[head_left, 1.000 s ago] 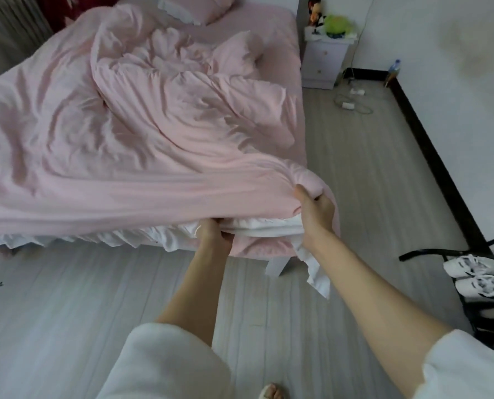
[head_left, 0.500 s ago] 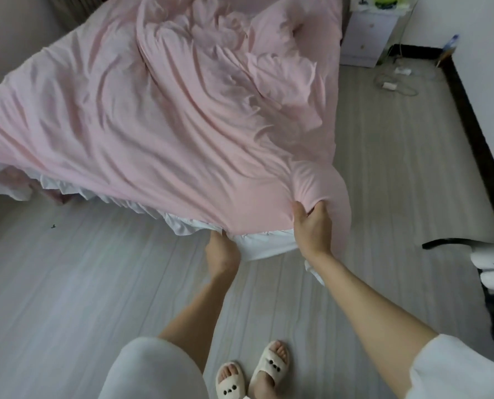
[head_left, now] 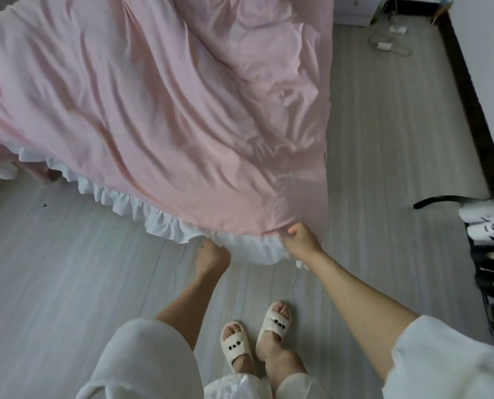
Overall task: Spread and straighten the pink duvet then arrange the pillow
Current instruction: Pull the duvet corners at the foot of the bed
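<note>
The pink duvet (head_left: 159,116) lies creased over the bed, its white frilled hem (head_left: 142,205) hanging along the foot edge. My right hand (head_left: 302,239) grips the duvet's near right corner, fingers curled into the pink cloth. My left hand (head_left: 212,253) holds the white frill just left of that corner, its fingers curled under the cloth. A bunched heap of duvet (head_left: 263,53) sits toward the bed's right side. No pillow is in view.
Pale plank floor (head_left: 53,283) surrounds the bed foot. My feet in white slippers (head_left: 257,335) stand close to the corner. A white nightstand (head_left: 352,12) and a cable with charger (head_left: 390,44) lie at the far right. A dark rack with shoes (head_left: 490,231) stands at the right edge.
Both hands have pulled the duvet's corner down and toward me over the bed foot. My head has tilted down, so the pillow and nightstand top left the view and my feet appeared.
</note>
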Motion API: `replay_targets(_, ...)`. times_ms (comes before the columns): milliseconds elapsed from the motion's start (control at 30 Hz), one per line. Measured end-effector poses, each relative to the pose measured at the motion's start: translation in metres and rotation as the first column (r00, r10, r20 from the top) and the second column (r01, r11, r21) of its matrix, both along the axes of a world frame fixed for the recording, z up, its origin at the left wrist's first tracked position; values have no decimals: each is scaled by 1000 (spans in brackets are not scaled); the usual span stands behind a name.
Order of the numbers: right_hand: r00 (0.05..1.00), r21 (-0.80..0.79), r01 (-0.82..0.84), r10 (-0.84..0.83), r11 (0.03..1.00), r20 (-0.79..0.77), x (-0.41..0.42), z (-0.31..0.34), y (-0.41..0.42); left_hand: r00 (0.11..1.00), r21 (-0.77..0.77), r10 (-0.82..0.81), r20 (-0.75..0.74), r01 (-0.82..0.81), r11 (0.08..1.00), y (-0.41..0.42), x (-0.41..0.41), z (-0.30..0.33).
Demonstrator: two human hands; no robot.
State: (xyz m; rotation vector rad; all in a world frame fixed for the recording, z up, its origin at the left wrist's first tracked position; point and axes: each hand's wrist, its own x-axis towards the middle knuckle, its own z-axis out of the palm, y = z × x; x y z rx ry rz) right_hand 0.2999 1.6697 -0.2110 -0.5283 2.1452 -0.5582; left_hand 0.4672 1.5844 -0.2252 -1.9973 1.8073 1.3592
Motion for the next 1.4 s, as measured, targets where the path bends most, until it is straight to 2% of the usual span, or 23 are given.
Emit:
replay_targets(100, 999, 52, 10, -12, 999, 38, -14, -11, 20, 1000, 9, -5, 6, 4, 1000, 7, -4, -1)
replay_targets(267, 991, 11, 82, -83, 997, 101, -54, -13, 21, 999, 48, -28, -16, 29, 998, 3, -43, 8)
replay_targets(400, 991, -34, 90, -87, 995, 100, -105, -13, 16, 999, -7, -34, -22, 34, 999, -2, -92, 9)
replay_targets(500, 987, -36, 96, -91, 995, 129, -156, -12, 15, 998, 15, 0, -59, 1, 1000, 1, -142, 4)
replay_targets(667, 988, -62, 136, -131, 989, 87, -243, -28, 5, 987, 77, 56, -151, -45, 996, 16, -227, -16)
replay_targets(900, 974, -128, 152, -126, 980, 189, -303, -45, -47, 967, 55, 159, -201, -151, 987, -11, -296, -42)
replay_targets(967, 973, -141, 137, -106, 981, 207, -318, -50, -68, 971, 0, 151, -187, -154, 988, -27, -314, -49)
replay_targets(1100, 971, -163, 127, -89, 979, 221, -357, -66, -130, 986, -226, 64, -153, -98, 969, -72, -365, -63)
replay_targets(1233, 992, -154, 28, -9, 988, 125, -395, -85, -196, 1000, -429, -6, -30, -7, 903, -127, -418, -81)
replay_targets(1400, 988, -180, -134, 145, 974, 49, -443, -104, -265, 988, -265, 115, 103, -84, 961, -187, -487, -115)
